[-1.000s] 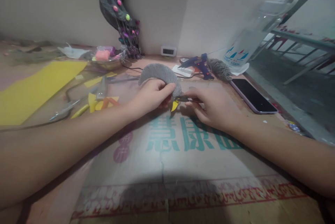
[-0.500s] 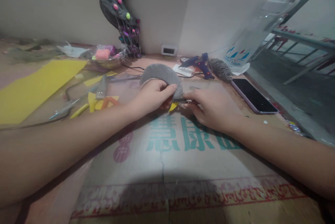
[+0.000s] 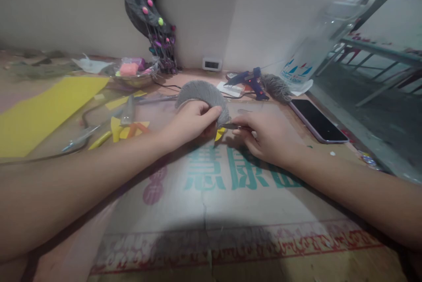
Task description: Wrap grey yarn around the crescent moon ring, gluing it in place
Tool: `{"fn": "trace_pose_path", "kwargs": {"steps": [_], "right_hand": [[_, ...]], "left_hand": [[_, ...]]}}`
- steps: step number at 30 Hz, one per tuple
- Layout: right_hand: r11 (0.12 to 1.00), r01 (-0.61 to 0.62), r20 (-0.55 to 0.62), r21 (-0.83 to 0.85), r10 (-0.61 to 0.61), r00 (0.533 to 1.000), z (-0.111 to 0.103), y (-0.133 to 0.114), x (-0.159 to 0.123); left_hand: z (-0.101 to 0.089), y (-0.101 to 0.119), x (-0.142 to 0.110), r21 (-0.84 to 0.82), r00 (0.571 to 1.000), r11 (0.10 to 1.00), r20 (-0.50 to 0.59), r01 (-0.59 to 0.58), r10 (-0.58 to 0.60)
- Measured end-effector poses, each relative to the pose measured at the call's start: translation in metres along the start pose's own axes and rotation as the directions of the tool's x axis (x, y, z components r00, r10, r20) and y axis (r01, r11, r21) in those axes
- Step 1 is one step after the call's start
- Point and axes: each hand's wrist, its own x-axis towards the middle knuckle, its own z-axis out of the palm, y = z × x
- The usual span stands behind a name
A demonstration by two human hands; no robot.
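Left grip (image 3: 195,120) clasps grey crescent (image 3: 201,91); right grip (image 3: 260,135), dark tool (image 3: 233,126); bottle (image 3: 308,49) reads "LOOK".

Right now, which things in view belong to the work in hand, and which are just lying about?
Belonging:
grey crescent, in the left hand
yellow piece at its lower end
dark tool, in the right hand
probably the yarn bundle, similar grey

Seemingly lying about:
phone
small white display
bottle
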Motion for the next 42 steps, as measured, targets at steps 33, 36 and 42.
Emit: {"fn": "trace_pose_path", "kwargs": {"steps": [33,36,42], "right_hand": [[0.931,0.006,-0.104,0.364,0.034,0.994,0.036,0.005,-0.001],[0.897,0.03,-0.116,0.44,0.024,0.993,0.035,0.005,0.0],[0.814,-0.174,-0.021,0.554,0.222,0.975,0.014,-0.002,0.005]], "left_hand": [[0.004,-0.004,-0.002,-0.282,0.976,0.948,0.109,-0.15,0.187],[0.003,-0.005,0.001,-0.288,0.977,0.943,0.085,-0.165,0.197],[-0.004,-0.001,0.003,-0.218,0.995,0.972,0.037,-0.087,0.098]]}}
